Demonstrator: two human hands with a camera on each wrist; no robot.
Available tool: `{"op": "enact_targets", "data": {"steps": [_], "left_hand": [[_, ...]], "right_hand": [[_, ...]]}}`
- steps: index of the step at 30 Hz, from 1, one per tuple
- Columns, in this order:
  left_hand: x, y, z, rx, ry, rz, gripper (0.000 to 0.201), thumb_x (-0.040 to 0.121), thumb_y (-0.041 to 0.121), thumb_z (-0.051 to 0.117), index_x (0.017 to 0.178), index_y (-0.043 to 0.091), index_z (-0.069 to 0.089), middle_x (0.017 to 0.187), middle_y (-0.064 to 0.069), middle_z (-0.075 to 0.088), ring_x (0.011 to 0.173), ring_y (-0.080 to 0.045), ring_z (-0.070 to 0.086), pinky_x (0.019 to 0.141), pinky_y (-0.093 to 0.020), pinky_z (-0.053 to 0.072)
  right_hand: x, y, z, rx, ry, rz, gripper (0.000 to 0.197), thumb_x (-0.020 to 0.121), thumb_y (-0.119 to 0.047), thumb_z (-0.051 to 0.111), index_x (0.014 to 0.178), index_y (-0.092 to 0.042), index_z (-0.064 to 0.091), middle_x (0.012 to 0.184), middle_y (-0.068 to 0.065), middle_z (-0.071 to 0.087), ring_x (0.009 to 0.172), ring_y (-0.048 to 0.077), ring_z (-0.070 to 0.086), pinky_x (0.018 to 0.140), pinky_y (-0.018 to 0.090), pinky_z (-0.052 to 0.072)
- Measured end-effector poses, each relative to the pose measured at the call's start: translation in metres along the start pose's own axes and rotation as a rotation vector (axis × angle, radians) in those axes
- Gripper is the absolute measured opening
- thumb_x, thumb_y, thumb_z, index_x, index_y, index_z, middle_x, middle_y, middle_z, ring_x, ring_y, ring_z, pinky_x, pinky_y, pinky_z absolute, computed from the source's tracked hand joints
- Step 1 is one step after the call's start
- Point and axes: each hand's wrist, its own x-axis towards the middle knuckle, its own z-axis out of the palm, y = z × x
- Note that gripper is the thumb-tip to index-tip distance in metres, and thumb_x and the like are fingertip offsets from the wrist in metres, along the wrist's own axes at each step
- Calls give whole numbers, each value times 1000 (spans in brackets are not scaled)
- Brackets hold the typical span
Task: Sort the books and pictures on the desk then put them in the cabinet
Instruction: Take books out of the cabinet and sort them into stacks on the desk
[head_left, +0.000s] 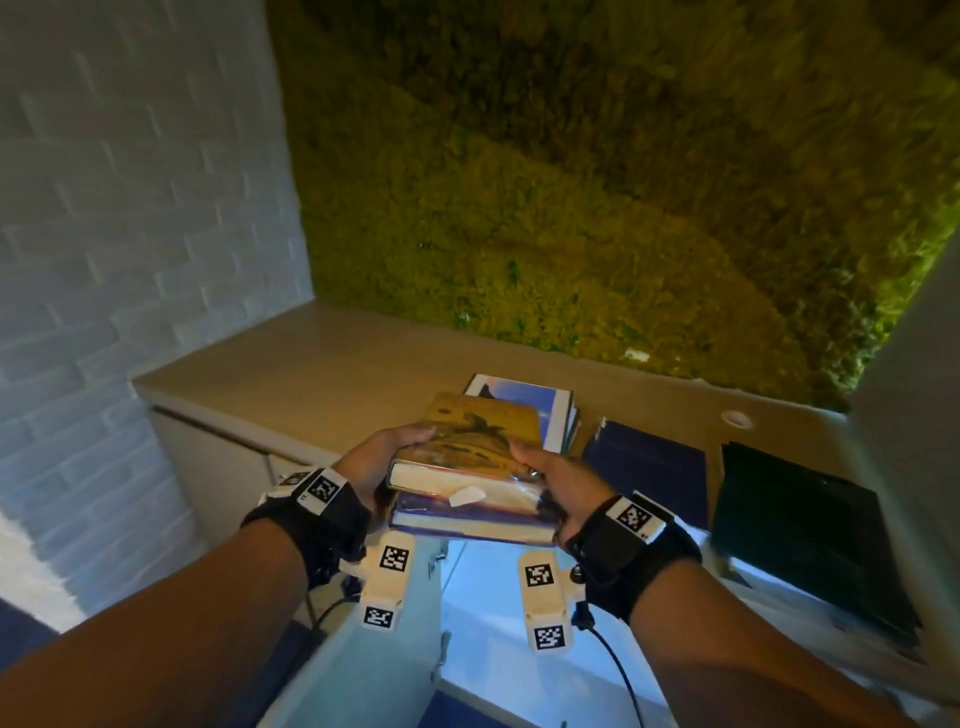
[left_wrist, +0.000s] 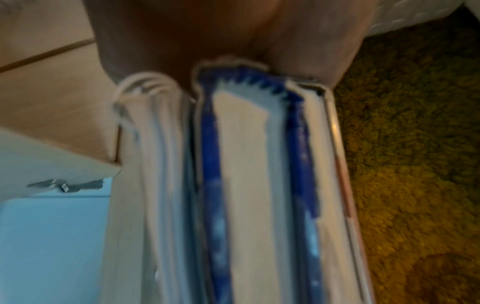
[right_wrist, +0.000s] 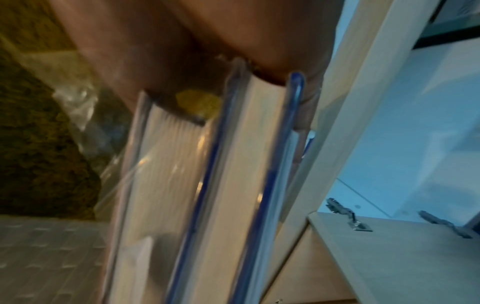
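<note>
A tan surface (head_left: 332, 364) meets a mossy green wall (head_left: 623, 182) (white brick to the left). Above its edge, left hand (head_left: 374, 467) and right hand (head_left: 556, 483) grip 2 stacked books (head_left: 467, 467), fingers curled round both ends.

A long wooden counter (head_left: 332, 364) runs along the back of the scene, its top pale tan. Behind the counter rises a wall covered in yellow-green moss (head_left: 597, 182), dimly lit and shadowed toward the top. To the left of the counter stands a white-painted brick wall (head_left: 130, 208). Below the counter, flat cupboard fronts (head_left: 208, 462) show, and a small round white cable grommet (head_left: 736, 419) sits in its right end.
</note>
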Motion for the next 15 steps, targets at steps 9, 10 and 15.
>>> {"op": "enact_targets", "data": {"steps": [9, 10, 15], "left_hand": [[145, 102, -103, 0, 79, -44, 40, 91, 26, 63, 126, 7, 61, 114, -22, 72, 85, -34, 74, 85, -45, 58], [163, 109, -115, 13, 97, -48, 40, 91, 24, 63, 127, 7, 61, 113, -21, 73, 83, -33, 74, 83, -44, 58], [244, 125, -166, 93, 134, -96, 38, 89, 16, 60, 127, 8, 66, 118, -22, 70, 100, -36, 70, 105, -55, 45]], "right_hand": [[175, -28, 107, -20, 46, -5, 69, 46, -63, 89, 92, -12, 79, 88, 21, 75, 72, 27, 61, 68, 37, 44], [187, -32, 117, -36, 51, -18, 56, 58, -57, 88, 89, -11, 77, 88, 19, 76, 71, 26, 63, 67, 33, 45], [248, -26, 154, -27, 123, -105, 30, 83, -27, 80, 106, -11, 70, 99, 13, 77, 93, 33, 74, 83, 48, 61]]}}
